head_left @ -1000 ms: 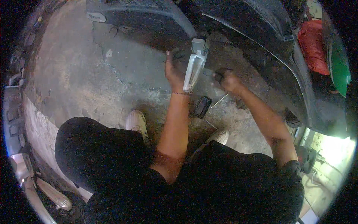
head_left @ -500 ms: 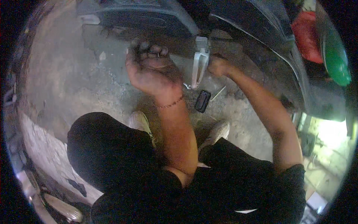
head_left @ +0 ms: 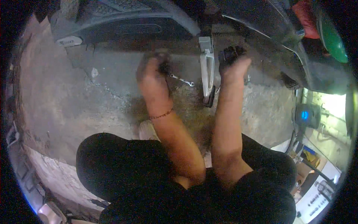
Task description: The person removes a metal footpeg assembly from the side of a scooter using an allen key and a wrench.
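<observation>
My left hand (head_left: 153,69) is smeared by motion above the concrete floor, and its fingers are too blurred to read. Close by it, a silver wrench (head_left: 182,80) appears to lie on the floor. My right hand (head_left: 238,69) reaches in under the dark vehicle body. A dark, ridged shape (head_left: 231,55) shows at its fingers; whether this is a part or soiled fingers I cannot tell. Between my hands, a silver metal arm (head_left: 208,69), like a folding footrest, sticks out from the vehicle. A black block (head_left: 210,98) is partly hidden behind its near end.
The vehicle's dark lower body (head_left: 134,28) with a textured footboard (head_left: 119,6) spans the far side. Red (head_left: 306,18) and green (head_left: 333,39) items hang at upper right. At lower right stands a dark device with a blue light (head_left: 305,114), near an open box (head_left: 311,158).
My left hand has gone from palm up with curled fingers to reaching forward. My right forearm has swung inward. The view has shifted, and the wrench now shows whole beside my left hand.
</observation>
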{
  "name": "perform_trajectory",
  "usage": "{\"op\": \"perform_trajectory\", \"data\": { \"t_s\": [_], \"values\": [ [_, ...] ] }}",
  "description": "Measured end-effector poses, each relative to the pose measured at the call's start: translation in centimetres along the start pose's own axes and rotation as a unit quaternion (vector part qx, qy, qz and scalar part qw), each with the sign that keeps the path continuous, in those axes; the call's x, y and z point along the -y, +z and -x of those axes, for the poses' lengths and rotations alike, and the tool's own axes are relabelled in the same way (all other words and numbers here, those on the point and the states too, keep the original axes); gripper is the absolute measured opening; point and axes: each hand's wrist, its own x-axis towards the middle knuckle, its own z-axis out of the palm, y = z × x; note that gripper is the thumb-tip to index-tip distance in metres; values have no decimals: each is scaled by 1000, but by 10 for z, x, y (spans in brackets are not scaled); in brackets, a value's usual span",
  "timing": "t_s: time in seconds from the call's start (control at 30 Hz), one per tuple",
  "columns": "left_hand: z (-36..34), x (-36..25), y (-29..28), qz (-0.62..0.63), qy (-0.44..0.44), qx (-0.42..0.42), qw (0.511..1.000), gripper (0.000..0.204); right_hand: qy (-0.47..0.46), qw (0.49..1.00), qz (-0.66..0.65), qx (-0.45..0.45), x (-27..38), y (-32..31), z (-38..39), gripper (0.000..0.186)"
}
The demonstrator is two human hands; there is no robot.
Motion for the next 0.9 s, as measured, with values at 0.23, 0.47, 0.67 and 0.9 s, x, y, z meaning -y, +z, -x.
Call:
{"op": "perform_trajectory", "data": {
  "t_s": [0.23,0.47,0.67,0.9],
  "values": [
    [29,-12,25,-371,119,244,888,22,-145,987,10,62,-34,12,-12,42],
    [18,-12,17,-315,13,273,909,18,-163,979,95,-79,-20,2,-14,38],
    [23,-21,15,-464,488,421,608,32,-228,834,501,-34,-19,15,14,32],
    [58,-64,39,-98,-20,376,921,49,-387,685,615,56,-26,10,24,25]
  ]
}}
